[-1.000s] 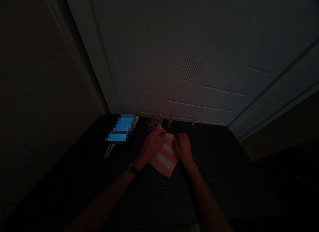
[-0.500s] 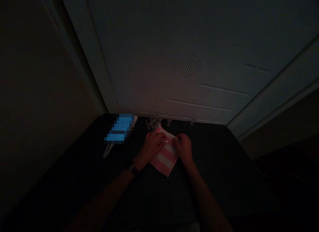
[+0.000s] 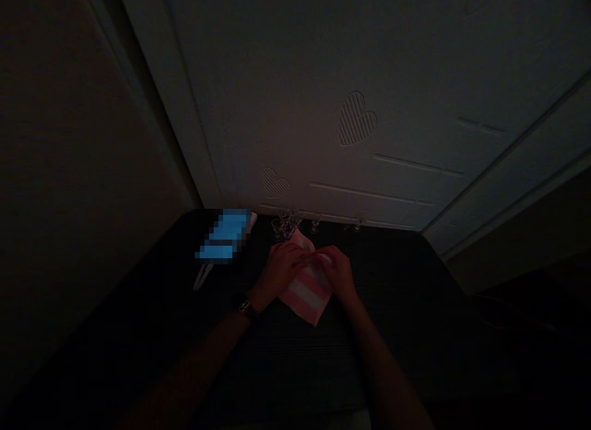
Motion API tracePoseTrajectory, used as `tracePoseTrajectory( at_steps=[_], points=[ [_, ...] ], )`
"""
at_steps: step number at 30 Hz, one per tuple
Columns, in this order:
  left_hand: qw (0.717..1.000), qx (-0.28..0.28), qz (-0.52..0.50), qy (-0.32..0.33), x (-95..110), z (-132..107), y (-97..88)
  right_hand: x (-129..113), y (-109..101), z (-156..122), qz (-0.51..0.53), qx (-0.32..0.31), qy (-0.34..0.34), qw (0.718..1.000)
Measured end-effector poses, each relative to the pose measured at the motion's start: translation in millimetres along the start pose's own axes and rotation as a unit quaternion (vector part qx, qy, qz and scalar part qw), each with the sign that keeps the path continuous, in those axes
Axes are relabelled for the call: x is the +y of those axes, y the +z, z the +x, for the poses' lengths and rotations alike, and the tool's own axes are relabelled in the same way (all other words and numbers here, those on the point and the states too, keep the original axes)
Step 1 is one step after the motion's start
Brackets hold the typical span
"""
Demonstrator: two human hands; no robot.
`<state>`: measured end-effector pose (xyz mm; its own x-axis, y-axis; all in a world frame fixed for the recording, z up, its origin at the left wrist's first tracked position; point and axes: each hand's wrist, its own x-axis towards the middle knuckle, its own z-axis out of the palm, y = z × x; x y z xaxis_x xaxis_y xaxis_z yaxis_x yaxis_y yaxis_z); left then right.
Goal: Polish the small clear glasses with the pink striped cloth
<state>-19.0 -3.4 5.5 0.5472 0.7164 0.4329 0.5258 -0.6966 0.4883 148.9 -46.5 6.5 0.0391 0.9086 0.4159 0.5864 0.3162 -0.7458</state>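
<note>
The scene is very dark. A pink-and-white striped cloth (image 3: 308, 292) lies on a dark table (image 3: 415, 307) in front of me. My left hand (image 3: 279, 271), with a watch at the wrist, rests on the cloth's upper left part, fingers curled. My right hand (image 3: 336, 271) is on the cloth's upper right part, fingers bent inward. The fingertips of both hands meet over the cloth around a small clear glass (image 3: 305, 259) that barely shows between them. Which hand grips it I cannot make out.
Several small clear glasses (image 3: 287, 224) stand in a cluster at the table's far edge, with single ones (image 3: 316, 223) to their right. A lit blue screen (image 3: 225, 236) leans at the far left. A white panel with heart cut-outs (image 3: 356, 119) rises behind the table.
Both hands have drawn closer together over the cloth's upper part, and their fingertips now meet. The cloth's top corner has bunched slightly under them.
</note>
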Motion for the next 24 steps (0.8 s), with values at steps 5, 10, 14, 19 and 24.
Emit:
tracePoseTrajectory(
  at_steps=[5, 10, 14, 19, 24],
  points=[
    [1.0, 0.009, -0.012, -0.013, -0.9, 0.2, -1.5, 6.1, 1.4, -0.8, -0.003, 0.004, 0.006, 1.0],
    [1.0, 0.005, -0.007, -0.001, -4.6, 1.5, -2.8, 6.7, 0.5, 0.9, -0.025, 0.008, -0.008, 1.0],
    [1.0, -0.009, -0.01, 0.02, -8.9, 1.9, -2.2, 5.7, -0.6, 2.1, -0.026, 0.008, -0.009, 1.0],
    [1.0, -0.012, -0.008, 0.022, -9.1, 2.7, -1.5, 1.3, -0.9, 1.5, -0.02, 0.007, -0.016, 1.0],
    [1.0, 0.004, -0.002, -0.001, -9.0, 3.5, 0.7, -4.4, -2.3, 0.0, -0.015, 0.005, -0.029, 0.999]
  ],
)
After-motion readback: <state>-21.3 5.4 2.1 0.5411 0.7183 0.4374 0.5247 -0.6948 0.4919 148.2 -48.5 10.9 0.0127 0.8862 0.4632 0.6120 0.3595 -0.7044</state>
